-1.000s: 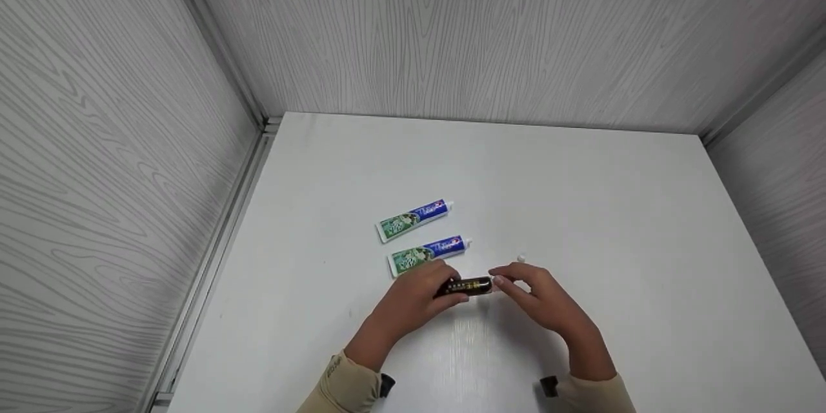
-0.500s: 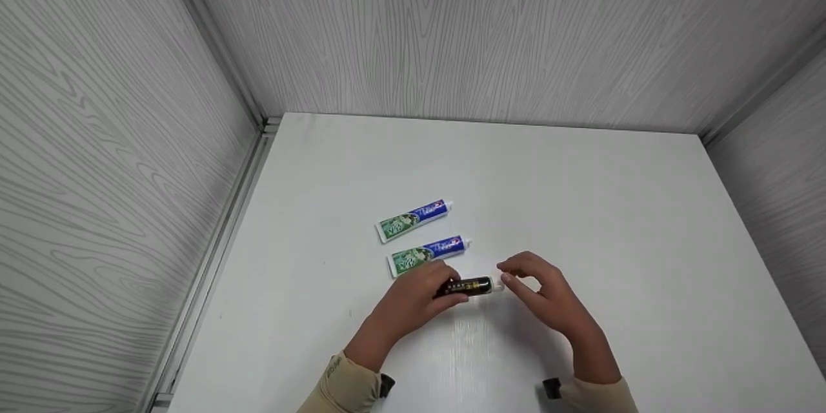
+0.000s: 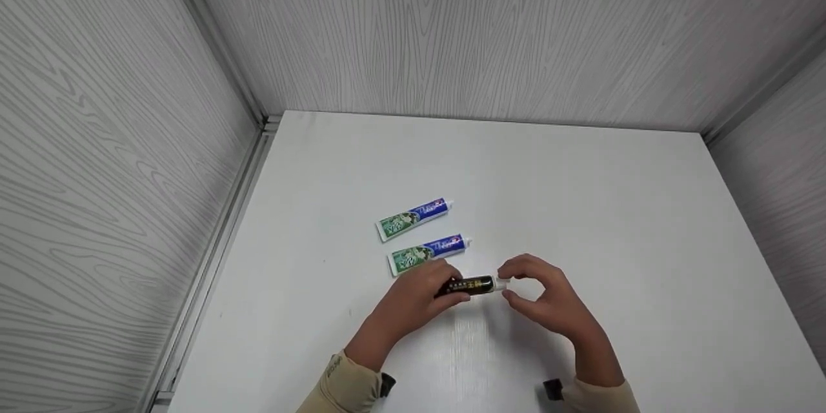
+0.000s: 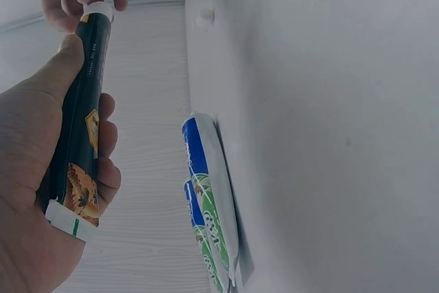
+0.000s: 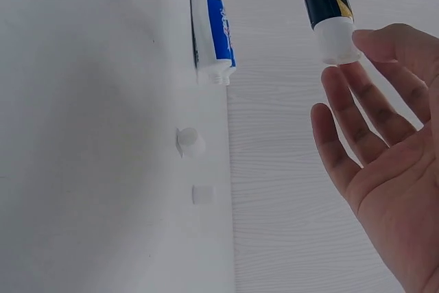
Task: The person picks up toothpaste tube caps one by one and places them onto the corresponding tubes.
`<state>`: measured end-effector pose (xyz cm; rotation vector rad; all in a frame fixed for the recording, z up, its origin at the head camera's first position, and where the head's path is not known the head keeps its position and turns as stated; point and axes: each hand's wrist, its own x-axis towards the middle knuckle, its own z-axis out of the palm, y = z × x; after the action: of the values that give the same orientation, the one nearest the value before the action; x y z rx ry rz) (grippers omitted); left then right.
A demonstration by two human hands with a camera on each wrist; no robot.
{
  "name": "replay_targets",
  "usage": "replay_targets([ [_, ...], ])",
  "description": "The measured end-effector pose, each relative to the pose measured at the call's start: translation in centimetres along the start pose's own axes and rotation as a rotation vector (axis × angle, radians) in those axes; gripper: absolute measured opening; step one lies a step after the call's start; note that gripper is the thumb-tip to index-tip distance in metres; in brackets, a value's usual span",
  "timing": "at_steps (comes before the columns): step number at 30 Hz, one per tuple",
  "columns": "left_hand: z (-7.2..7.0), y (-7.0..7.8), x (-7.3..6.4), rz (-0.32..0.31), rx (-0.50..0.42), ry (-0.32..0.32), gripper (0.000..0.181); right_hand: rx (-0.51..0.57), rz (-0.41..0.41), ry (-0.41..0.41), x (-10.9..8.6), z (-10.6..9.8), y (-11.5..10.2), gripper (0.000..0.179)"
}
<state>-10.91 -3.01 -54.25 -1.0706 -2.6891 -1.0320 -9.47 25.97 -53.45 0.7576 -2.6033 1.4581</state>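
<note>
My left hand [image 3: 416, 293] grips the body of a dark toothpaste tube [image 3: 474, 285], raised above the table. The tube's white screw cap [image 5: 336, 40] points right, toward my right hand [image 3: 539, 293]. Thumb and forefinger of that hand curve round the cap's end, the thumb at its edge in the right wrist view; the forefinger's tip is hidden there. Beyond the left hand lie two blue-green toothpaste tubes, a nearer toothpaste tube [image 3: 427, 254] and a farther toothpaste tube [image 3: 413, 219], nozzles pointing right.
Two small white caps, an upright-looking cap [image 5: 188, 141] and a second cap [image 5: 203, 194], lie on the white table [image 3: 581, 206]. Grey wood-grain panels enclose the table behind, with a left panel [image 3: 116, 174] and a right panel [image 3: 774, 174].
My right fingers drew back to the right off the dark tube's cap, then spread and came round its end. The left hand and the tubes hardly moved.
</note>
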Motion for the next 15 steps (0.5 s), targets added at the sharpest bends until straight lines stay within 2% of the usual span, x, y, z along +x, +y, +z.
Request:
replay_targets([
  [8,-0.05,0.01,-0.05,0.007,0.004,0.0,0.032,0.016,-0.055,-0.004,0.12,0.11,0.08,0.04],
  [15,-0.18,0.11,-0.08,-0.008,0.017,-0.022,0.033,0.039,0.001,-0.032,0.15,0.29,0.06,0.033],
])
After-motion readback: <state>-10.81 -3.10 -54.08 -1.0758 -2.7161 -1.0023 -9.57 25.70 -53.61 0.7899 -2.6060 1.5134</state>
